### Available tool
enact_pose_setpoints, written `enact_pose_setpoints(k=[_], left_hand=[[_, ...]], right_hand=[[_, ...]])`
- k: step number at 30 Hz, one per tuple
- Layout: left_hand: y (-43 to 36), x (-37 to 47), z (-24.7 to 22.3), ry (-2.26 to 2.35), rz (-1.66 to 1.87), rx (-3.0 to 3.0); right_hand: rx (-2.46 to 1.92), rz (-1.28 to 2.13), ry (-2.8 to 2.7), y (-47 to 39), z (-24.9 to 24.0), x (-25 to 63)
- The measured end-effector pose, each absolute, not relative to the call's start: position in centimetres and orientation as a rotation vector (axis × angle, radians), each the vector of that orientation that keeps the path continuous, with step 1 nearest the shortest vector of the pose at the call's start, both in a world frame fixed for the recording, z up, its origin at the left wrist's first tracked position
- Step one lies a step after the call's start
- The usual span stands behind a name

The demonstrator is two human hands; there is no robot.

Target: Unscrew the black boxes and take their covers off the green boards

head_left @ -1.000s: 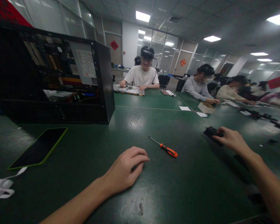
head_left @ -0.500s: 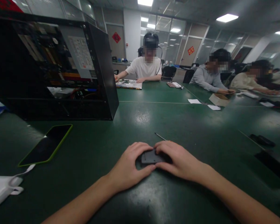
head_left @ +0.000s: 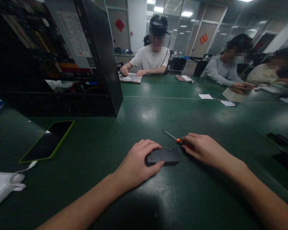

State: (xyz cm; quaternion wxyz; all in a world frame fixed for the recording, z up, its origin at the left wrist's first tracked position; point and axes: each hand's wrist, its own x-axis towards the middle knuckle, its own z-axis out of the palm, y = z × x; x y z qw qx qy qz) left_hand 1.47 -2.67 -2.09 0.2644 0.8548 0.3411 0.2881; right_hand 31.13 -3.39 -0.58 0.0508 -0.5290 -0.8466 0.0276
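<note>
The small dark box lies flat on the green table, its left end in the left hand, which pinches it with the fingers curved over the far edge and the thumb against the near one. That is a sound hold: it braces both long sides and leaves most of the top face and the right end open to view. Light, even pressure should serve best, since squeezing harder at one end could make the box pivot. The thin brass-coloured strip on top, close to the fingers, is best left unpressed — it is too small to tell whether it is loose or fixed. The right hand has its fingers bent together over the handle of the screwdriver, just beyond the box's right end; whether they have closed on it cannot be told, as they hide most of the handle. A good grip would set thumb and fingertips around the handle behind the orange collar, clear of the shaft, and lift it straight up — with the tip, which points away to the far left, well off the box's face and the left fingers
</note>
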Motion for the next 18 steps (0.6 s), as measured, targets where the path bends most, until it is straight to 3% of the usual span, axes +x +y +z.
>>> enact_pose_setpoints(k=[7,13,18], left_hand=[[-2.8,1.5,-2.0,0.897,0.78,2.292],[-3.1,2.5,-2.1,0.9,0.741,2.282],[-3.4,3.2,-2.1,0.9,0.734,2.268]], right_hand=[[-1.334,0.115,-2.213,-4.1,2.1,31.3],[-1.204,-0.184,-1.692,-5.4,2.2,31.0],[-1.052,-0.193,-1.577,-6.3,2.2,30.3]])
